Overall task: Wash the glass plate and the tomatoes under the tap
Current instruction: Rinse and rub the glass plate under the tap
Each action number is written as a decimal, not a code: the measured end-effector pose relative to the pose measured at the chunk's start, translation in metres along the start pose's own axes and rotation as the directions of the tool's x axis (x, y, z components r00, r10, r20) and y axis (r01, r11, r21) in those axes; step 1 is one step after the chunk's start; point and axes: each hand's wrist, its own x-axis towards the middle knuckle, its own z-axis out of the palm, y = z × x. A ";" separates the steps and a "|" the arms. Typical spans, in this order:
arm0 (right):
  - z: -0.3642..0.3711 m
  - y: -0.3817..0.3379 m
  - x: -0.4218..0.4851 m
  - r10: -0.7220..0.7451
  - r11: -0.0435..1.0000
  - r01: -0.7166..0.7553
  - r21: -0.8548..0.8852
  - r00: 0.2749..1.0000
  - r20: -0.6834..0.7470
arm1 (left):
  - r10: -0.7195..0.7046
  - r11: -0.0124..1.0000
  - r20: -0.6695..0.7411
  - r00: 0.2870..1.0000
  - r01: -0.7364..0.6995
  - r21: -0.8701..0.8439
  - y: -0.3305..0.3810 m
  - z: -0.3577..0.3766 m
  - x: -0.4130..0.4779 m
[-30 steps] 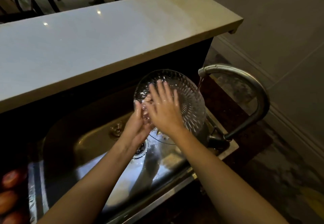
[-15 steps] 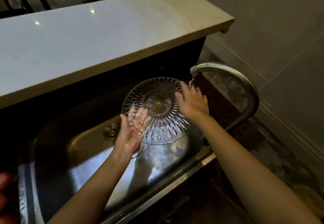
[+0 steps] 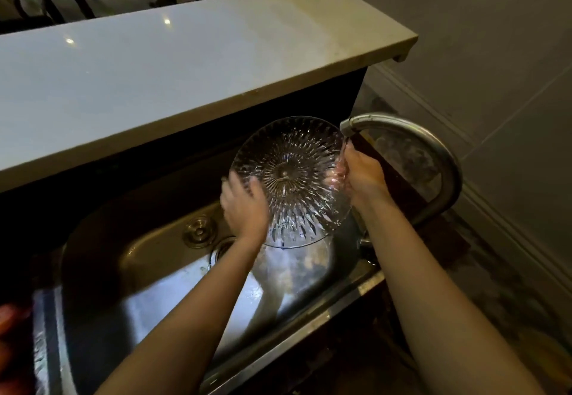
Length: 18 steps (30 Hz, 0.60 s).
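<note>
I hold a round cut-glass plate (image 3: 289, 175) tilted above the steel sink (image 3: 148, 271), its patterned face toward me. My left hand (image 3: 244, 206) grips its lower left rim and looks motion-blurred. My right hand (image 3: 362, 175) grips its right rim, directly under the spout of the curved metal tap (image 3: 427, 147). Whether water is running is hard to tell. Reddish tomatoes (image 3: 10, 317) lie blurred in the dark at the far left edge.
A pale stone counter ledge (image 3: 185, 66) overhangs the back of the sink. The drain (image 3: 223, 246) and a round overflow fitting (image 3: 198, 230) sit in the basin. Tiled wall and floor lie to the right; chair legs stand beyond the counter.
My right hand slid from the plate's centre to its right rim under the spout. My left hand shifted along the lower left rim. The plate turned more face-on toward me.
</note>
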 end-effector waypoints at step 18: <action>0.007 -0.002 -0.027 0.031 0.994 -0.002 0.106 0.963 -0.268 | 0.619 0.678 0.411 0.669 -0.720 0.150 0.088 0.015 0.058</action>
